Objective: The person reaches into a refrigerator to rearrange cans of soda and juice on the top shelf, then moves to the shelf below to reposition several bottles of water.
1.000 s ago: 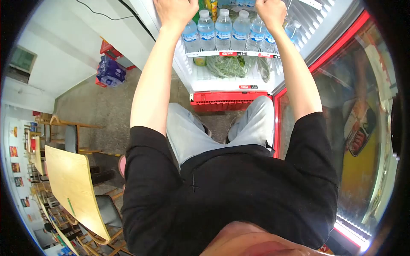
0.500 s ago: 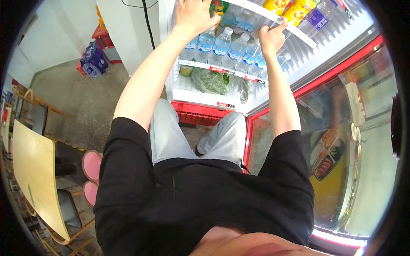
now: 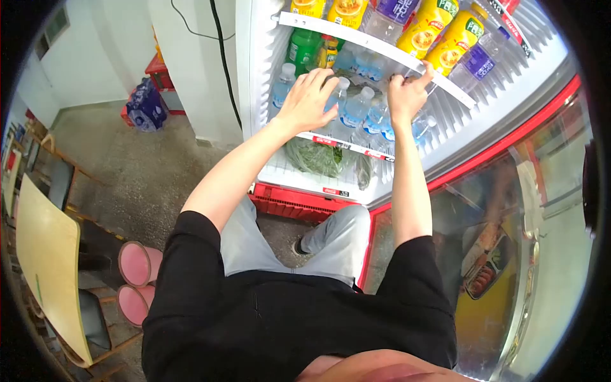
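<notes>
My left hand [image 3: 307,104], fingers spread, is in front of the row of clear water bottles [image 3: 356,108] on the fridge's middle shelf. It covers some of them, and no object shows in its grip. My right hand [image 3: 407,99] is curled at the white front rail [image 3: 366,43] of the shelf above, its index finger on the rail and its other fingertips partly hidden. Behind the left fingertips are a green bottle [image 3: 303,46] and a small yellow-labelled bottle [image 3: 327,52]. Yellow-wrapped bottles [image 3: 425,28] and a purple-labelled bottle [image 3: 478,62] stand on the upper shelf.
A bag of leafy greens [image 3: 315,157] lies on the bottom shelf. The red-framed glass door [image 3: 484,156] is swung out at my right. Left of me are a wooden table [image 3: 48,261], two pink round stools [image 3: 139,264] and a purple-wrapped pack [image 3: 146,105] by the wall.
My left hand has come down from the upper shelf to the water bottles. My right hand stays at the rail. The view has shifted, showing more of the upper shelf.
</notes>
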Demonstrator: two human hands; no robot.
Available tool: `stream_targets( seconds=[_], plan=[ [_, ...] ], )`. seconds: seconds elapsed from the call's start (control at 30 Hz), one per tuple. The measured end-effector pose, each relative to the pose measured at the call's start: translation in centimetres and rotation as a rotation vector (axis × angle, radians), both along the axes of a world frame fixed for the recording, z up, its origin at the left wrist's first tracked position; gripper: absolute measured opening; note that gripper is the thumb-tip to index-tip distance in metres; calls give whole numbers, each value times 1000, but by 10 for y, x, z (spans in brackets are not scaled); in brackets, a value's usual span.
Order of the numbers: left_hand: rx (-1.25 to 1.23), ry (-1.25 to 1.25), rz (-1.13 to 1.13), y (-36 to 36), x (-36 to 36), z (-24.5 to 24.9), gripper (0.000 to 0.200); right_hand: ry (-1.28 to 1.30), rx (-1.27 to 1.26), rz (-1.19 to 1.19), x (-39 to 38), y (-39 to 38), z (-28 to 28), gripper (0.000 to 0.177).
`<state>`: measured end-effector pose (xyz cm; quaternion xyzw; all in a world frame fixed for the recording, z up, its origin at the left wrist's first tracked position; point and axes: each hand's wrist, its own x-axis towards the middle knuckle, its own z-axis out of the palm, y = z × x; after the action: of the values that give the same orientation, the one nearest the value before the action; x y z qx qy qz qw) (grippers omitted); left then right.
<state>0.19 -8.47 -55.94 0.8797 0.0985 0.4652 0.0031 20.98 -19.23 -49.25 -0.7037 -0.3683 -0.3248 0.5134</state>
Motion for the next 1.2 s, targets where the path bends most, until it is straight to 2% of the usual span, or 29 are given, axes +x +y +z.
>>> stream_targets(
  seconds=[0.23, 0.3, 0.37, 0.47, 0.57, 0.67, 0.77, 0.9, 1.0, 1.1, 1.13, 1.2],
  plan=[
    [-36, 29, 89, 82, 47, 27, 28, -50, 59, 35, 12, 6, -8, 67],
    [-16, 173, 200, 114, 63, 22, 33, -74, 76, 41, 15, 8, -10, 68],
    [-68, 319, 208, 128, 70, 23, 38, -72, 61, 36, 15, 7, -10, 68],
    [-282, 490, 170, 141, 76, 33, 52, -83, 69, 38, 18, 8, -10, 67],
    [-329, 599, 171, 161, 78, 29, 63, -147, 104, 23, 24, 11, -13, 66],
    [-595, 803, 197, 160, 77, 33, 69, -127, 82, 52, 25, 11, -12, 67],
    [-689, 679, 67, 160, 71, 30, 74, -117, 64, 81, 22, 9, -12, 67],
    [-696, 653, 98, 148, 68, 37, 74, -137, 96, 103, 23, 9, -11, 64],
    [-660, 636, 109, 150, 70, 35, 70, -148, 130, 134, 20, 7, -7, 63],
    [-504, 618, 118, 149, 68, 32, 64, -179, 172, 184, 9, 5, -29, 63],
    [-494, 604, 131, 149, 69, 30, 62, -250, 163, 274, 2, 5, -37, 49],
    [-460, 581, 164, 148, 72, 27, 60, -395, -53, 356, 3, 10, -51, 33]
  ],
)
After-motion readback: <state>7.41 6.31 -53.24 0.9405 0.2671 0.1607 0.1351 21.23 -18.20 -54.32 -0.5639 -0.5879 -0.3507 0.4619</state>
